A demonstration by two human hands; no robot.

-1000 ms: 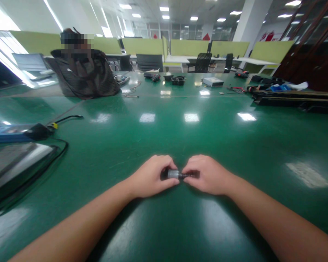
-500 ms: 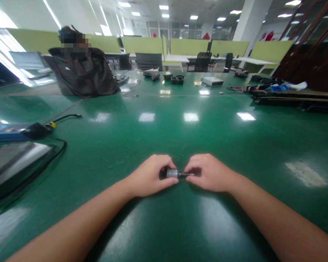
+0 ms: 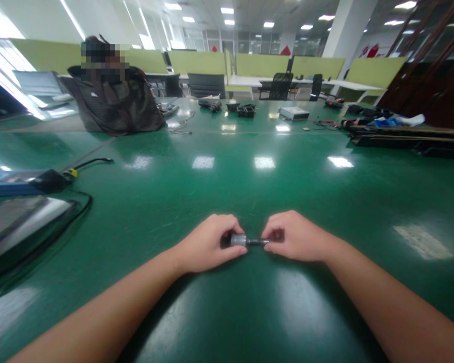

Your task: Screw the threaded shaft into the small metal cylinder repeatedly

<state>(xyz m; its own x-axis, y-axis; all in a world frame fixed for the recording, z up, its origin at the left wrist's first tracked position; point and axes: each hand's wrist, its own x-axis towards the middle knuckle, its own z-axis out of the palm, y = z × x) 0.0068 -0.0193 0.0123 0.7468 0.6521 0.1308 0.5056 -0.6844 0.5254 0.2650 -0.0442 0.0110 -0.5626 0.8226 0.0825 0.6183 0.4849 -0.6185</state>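
Observation:
A small tool with a grey cylindrical body (image 3: 238,240) and a thin dark shaft (image 3: 254,242) lies level between my hands, low over the green tabletop. My left hand (image 3: 208,244) is closed round the grey body, with thumb below and fingers above. The shaft points right from it. At the shaft's far end, the thumb and fingertips of my right hand (image 3: 297,237) are pinched together on it. Fingers hide both ends, and its exact kind is not clear.
The green table (image 3: 196,191) is glossy. At left lie a blue device (image 3: 11,184) with a black cable and a grey flat thing (image 3: 18,227). A dark woven bag (image 3: 113,101) stands far left; a white box (image 3: 294,112) and dark panels (image 3: 408,136) lie farther back.
My right hand has slid a little to the right along the shaft, away from my left hand, and more of the shaft shows. The left hand has stayed in place.

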